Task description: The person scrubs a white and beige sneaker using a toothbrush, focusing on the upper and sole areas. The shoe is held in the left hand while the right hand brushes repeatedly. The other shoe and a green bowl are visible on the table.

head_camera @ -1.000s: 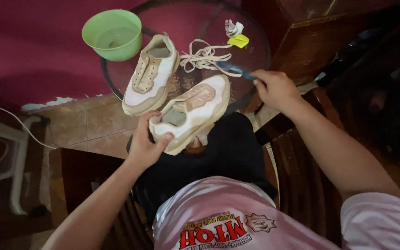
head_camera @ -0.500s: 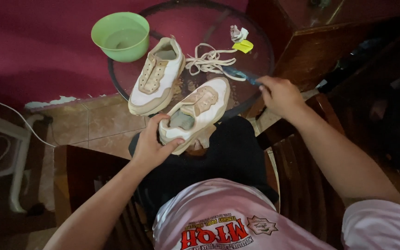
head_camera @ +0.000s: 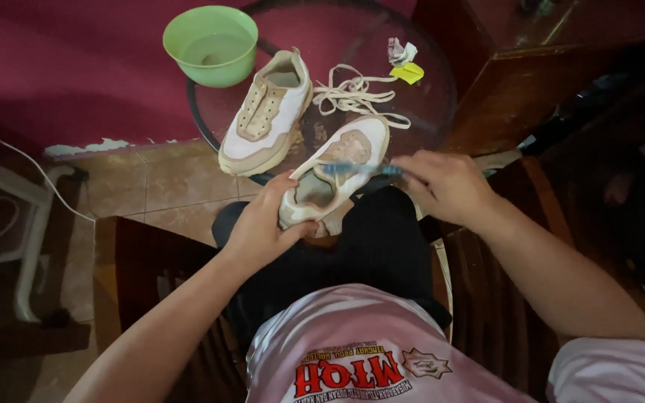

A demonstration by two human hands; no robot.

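Note:
My left hand (head_camera: 261, 224) grips the heel end of a white and beige sneaker (head_camera: 337, 168) with no laces, held over my knee. My right hand (head_camera: 449, 185) holds a blue toothbrush (head_camera: 360, 169) whose head lies across the sneaker's tongue area. The second sneaker (head_camera: 266, 113) of the pair rests on the round glass table (head_camera: 427, 112) ahead. Loose white shoelaces (head_camera: 352, 93) lie on the table beside it.
A green plastic bowl (head_camera: 210, 45) holding some liquid stands at the table's far left. A crumpled wrapper and a yellow scrap (head_camera: 406, 67) lie at the far right. Dark wooden furniture (head_camera: 554, 67) stands to the right, a white frame (head_camera: 24, 201) to the left on tiled floor.
My right hand has brought the toothbrush from the table's edge onto the held sneaker. The left hand has kept its hold on the shoe.

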